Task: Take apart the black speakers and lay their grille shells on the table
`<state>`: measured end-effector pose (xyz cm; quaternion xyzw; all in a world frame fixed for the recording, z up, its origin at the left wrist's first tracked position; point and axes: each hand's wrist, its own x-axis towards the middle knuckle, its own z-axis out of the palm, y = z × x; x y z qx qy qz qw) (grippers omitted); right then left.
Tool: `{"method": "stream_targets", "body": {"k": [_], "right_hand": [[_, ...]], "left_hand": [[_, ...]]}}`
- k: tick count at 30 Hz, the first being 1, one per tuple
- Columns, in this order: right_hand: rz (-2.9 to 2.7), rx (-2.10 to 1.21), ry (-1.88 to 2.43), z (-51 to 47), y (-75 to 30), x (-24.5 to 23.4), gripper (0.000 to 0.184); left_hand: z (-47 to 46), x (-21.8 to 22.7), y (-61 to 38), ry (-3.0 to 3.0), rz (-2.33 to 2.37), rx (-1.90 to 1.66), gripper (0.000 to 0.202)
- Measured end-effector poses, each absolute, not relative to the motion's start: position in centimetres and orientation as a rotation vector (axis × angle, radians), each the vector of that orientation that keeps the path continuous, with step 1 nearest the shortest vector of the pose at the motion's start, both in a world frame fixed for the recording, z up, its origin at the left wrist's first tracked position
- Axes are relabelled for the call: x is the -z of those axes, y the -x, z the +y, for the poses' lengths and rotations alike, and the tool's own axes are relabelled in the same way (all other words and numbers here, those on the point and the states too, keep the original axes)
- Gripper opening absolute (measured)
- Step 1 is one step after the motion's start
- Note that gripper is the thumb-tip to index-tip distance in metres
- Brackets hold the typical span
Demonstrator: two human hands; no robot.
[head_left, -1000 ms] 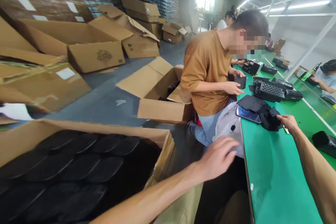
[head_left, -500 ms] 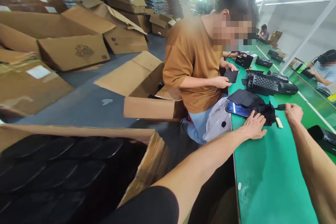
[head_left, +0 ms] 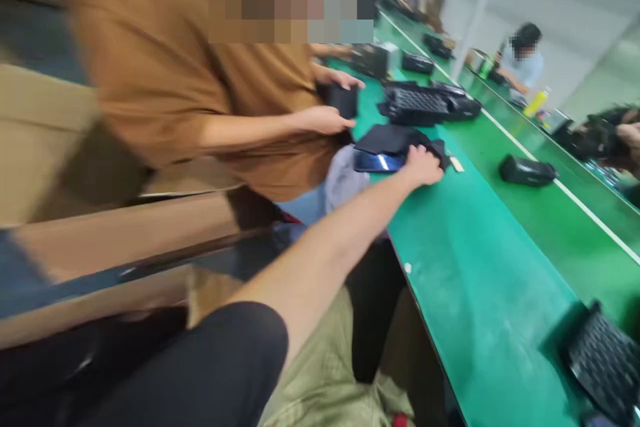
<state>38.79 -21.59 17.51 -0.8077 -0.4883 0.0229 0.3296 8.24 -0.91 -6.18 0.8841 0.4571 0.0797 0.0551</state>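
Observation:
My left hand reaches across to the green table and rests on a loose pile of soft black pieces. Its fingers are bent down over the pile, and whatever lies in them is hidden. Just left of the hand, a dark phone with a shiny screen lies partly under flat black sheets. A small pale tab sticks out at the pile's right side. My right hand is out of the picture.
A co-worker in a brown shirt holds a dark flat piece beside the table. Black perforated housings stand beyond the pile, and another lies lower right. A black case sits across the white line. Open cartons are at left.
The view has swung right and closer to the co-worker. My right hand, which held a black strip by the pile, has left the picture. My left hand's spread fingers are now bent.

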Motion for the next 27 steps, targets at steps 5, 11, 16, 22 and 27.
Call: {"method": "stream_targets", "body": {"k": [5, 11, 16, 22, 27], "right_hand": [[-1.359, -0.633, 2.414, -31.7, -39.5, -15.3, 0.034], [-1.5, -1.015, 2.539, -38.1, -39.3, -12.1, 0.059], [-1.573, -0.794, 2.66, -41.2, -40.1, -12.6, 0.041], [-1.458, -0.506, 2.734, -43.7, -40.9, -14.9, 0.032], [-1.422, -0.376, 2.758, -44.9, -40.1, -15.3, 0.032]], "left_hand": [[1.3, 3.8, -11.6, -2.735, 1.395, -0.073, 0.038], [-5.0, 0.5, -15.8, -2.796, 1.31, -0.16, 0.046], [-20.6, 0.9, -20.5, -2.812, 0.76, -0.172, 0.039], [-38.9, 6.6, -21.0, -2.828, -0.268, -0.668, 0.069], [-41.3, 8.2, -22.1, -2.793, -0.174, -0.645, 0.03]]}}
